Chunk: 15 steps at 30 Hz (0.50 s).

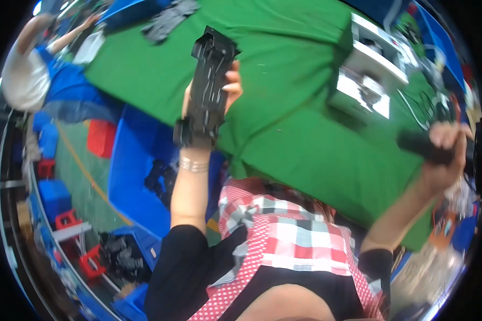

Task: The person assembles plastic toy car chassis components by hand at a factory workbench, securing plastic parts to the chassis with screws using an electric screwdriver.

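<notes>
In the head view, a long black moulded part [208,88] is grasped in the left hand [232,92], the fingers being wrapped around its far side, and is held above the green cloth [289,123] near the table's left edge. A dark, bar-like object [424,146], too blurred to be identified, is clenched in the right hand [445,140] over the cloth's right side. Between the hands and farther back, a white device [377,59] is seen. Black pieces [158,179] are contained in a blue bin [136,195] beside the left forearm.
</notes>
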### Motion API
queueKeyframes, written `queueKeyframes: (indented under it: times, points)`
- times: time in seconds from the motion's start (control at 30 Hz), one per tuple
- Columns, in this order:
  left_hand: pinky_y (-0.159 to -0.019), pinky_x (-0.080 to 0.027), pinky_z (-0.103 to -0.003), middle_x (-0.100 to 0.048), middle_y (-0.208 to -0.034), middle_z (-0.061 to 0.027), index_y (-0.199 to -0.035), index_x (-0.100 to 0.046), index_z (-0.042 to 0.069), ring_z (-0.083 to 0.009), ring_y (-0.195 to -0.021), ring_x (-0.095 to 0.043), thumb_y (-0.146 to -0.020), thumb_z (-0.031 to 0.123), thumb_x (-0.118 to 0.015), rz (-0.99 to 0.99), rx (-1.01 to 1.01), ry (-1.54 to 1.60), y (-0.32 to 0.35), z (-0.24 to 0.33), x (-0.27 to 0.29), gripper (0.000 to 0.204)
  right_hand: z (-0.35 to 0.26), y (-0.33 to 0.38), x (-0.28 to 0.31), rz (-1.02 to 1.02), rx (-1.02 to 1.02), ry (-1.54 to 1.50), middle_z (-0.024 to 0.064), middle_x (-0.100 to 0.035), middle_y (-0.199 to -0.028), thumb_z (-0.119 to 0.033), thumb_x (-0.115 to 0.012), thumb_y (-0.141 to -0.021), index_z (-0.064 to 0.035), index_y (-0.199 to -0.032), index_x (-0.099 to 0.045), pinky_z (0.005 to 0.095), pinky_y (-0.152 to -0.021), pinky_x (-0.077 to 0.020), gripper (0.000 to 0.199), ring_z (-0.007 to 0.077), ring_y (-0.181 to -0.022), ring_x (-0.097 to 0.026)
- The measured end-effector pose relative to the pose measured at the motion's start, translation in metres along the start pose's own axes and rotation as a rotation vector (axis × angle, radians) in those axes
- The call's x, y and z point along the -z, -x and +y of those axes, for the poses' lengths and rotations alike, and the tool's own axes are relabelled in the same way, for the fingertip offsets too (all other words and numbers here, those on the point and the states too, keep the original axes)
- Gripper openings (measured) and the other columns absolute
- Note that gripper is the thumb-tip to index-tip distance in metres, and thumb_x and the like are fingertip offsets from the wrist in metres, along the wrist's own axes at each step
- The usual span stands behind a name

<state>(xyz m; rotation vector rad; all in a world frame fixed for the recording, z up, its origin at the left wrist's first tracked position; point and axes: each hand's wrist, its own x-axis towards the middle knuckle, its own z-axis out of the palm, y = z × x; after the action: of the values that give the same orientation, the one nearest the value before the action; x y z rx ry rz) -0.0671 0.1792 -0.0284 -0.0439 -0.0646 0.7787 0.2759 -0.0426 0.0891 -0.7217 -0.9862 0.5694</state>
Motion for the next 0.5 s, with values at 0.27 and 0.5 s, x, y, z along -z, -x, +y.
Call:
queueKeyframes:
  times: [0.27, 0.5]
  points:
    - [-0.068, -0.056, -0.037, -0.063, -0.098, -0.0178, -0.109, -0.054, -0.003, -0.0265, -0.081, -0.065, -0.089, 0.023, -0.052, 0.346, 0.242, -0.572, 0.008, -0.087, 0.012, 0.033, 0.048, -0.027, -0.061, 0.233, 0.279, 0.329, 0.009, -0.049, -0.064, 0.001, -0.054, -0.08, 0.005, -0.092, -0.047, 0.0335, -0.056, -0.0449, 0.014, 0.02, -0.055, -0.052]
    - [-0.066, -0.054, -0.03, -0.064, -0.09, -0.0121, -0.105, -0.056, -0.003, -0.0193, -0.073, -0.064, -0.085, 0.017, -0.059, 0.285, 0.27, -0.982, -0.001, -0.126, 0.005, 0.028, 0.072, -0.036, -0.068, 0.114, 0.162, 0.421, 0.0051, -0.052, -0.066, 0.007, -0.061, -0.075, 0.0039, -0.087, -0.051, 0.0254, -0.055, -0.0449, 0.015, 0.0147, -0.054, -0.056]
